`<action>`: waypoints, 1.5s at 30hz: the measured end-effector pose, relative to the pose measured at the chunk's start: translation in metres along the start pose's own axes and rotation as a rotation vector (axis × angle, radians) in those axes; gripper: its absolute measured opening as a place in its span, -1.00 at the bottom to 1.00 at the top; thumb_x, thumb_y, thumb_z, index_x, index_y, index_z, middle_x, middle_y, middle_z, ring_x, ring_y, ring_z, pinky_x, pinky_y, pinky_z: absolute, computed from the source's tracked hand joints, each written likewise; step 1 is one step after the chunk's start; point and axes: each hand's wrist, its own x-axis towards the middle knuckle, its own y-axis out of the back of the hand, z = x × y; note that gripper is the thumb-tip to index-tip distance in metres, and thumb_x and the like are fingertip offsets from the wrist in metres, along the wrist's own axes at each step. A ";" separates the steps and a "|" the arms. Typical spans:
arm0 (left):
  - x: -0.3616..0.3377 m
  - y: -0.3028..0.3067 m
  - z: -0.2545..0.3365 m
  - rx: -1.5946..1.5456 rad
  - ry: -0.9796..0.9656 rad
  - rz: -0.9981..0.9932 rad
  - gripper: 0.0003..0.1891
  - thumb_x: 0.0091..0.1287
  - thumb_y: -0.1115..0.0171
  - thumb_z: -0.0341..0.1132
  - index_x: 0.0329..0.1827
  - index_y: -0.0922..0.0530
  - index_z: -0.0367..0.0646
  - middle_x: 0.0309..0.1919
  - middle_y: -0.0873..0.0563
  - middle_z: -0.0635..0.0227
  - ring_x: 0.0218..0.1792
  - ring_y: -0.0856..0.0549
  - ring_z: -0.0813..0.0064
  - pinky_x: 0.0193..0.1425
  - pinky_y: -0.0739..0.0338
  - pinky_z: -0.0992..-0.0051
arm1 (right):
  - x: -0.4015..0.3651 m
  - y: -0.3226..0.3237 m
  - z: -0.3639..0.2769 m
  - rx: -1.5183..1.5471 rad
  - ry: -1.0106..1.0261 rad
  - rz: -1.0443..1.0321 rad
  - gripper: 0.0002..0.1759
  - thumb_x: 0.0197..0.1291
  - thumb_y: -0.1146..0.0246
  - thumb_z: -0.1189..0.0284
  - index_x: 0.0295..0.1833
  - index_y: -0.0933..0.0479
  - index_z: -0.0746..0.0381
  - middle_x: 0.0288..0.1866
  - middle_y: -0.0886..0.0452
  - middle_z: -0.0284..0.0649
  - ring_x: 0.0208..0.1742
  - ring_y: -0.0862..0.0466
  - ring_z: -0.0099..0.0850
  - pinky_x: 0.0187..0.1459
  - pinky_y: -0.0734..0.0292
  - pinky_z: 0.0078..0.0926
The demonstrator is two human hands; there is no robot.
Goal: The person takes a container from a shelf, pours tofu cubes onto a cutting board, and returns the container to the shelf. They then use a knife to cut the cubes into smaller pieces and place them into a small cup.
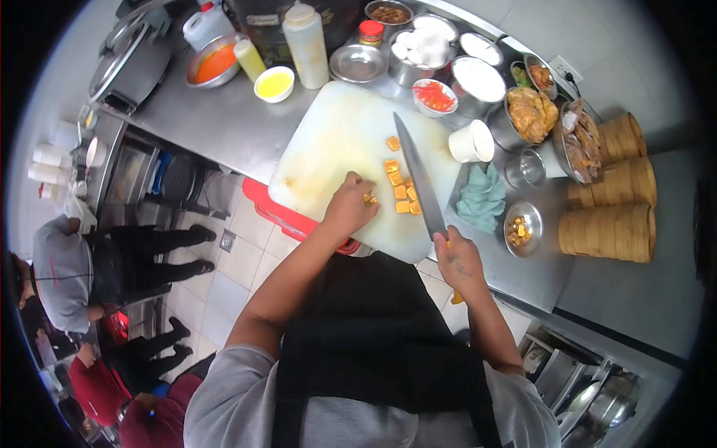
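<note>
My left hand [351, 203] is closed over the white cutting board [317, 142], fingers pinched round a small gold-foil-wrapped cube [370, 198] that is mostly hidden by them. To its right, several more gold-wrapped cubes [394, 178] lie loosely grouped on the board. My right hand [457, 261] grips the yellow handle of a long knife [420, 175]. The blade slants up and left across the board's right side, just right of the cubes. Right of the knife, a metal bowl [523, 227] holds crumpled gold pieces.
A green cloth [480, 198] and white cup [470, 142] sit right of the board. Bamboo steamers [606, 233] stack at far right. Bowls of food, a squeeze bottle [305, 45] and a yellow-liquid bowl [274, 84] line the back. Other people [63, 261] stand at left.
</note>
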 end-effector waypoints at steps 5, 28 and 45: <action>0.009 -0.007 -0.009 0.042 -0.022 -0.085 -0.64 0.12 -0.48 -0.35 0.00 -0.72 -0.23 -0.08 -0.63 0.07 -0.10 -0.74 0.08 0.04 -0.67 0.23 | -0.024 0.030 0.036 0.051 -0.145 0.124 -0.65 0.50 -0.14 0.22 -0.10 -0.54 0.34 -0.30 -0.71 0.19 -0.21 -0.71 0.21 -0.12 -0.57 0.08; 0.196 -0.058 0.130 0.455 -0.315 -0.323 -0.61 0.30 -0.39 -0.08 0.04 -0.73 -0.16 0.04 -0.72 0.11 0.11 -0.70 0.14 0.21 -0.60 0.20 | -0.124 0.024 0.140 0.370 -0.505 0.405 -0.65 0.51 -0.16 0.26 -0.22 -0.50 0.36 -0.48 -0.63 0.18 -0.38 -0.68 0.22 -0.33 -0.54 0.02; 0.178 -0.050 0.084 0.240 -0.383 -0.211 -0.81 0.31 -0.35 -0.37 -0.05 -0.67 -0.17 -0.03 -0.71 0.22 0.08 -0.69 0.16 0.17 -0.62 0.24 | -0.066 0.045 0.090 0.165 -0.197 0.317 -0.64 0.51 -0.16 0.24 -0.19 -0.52 0.36 -0.42 -0.67 0.09 -0.35 -0.70 0.09 -0.24 -0.55 -0.10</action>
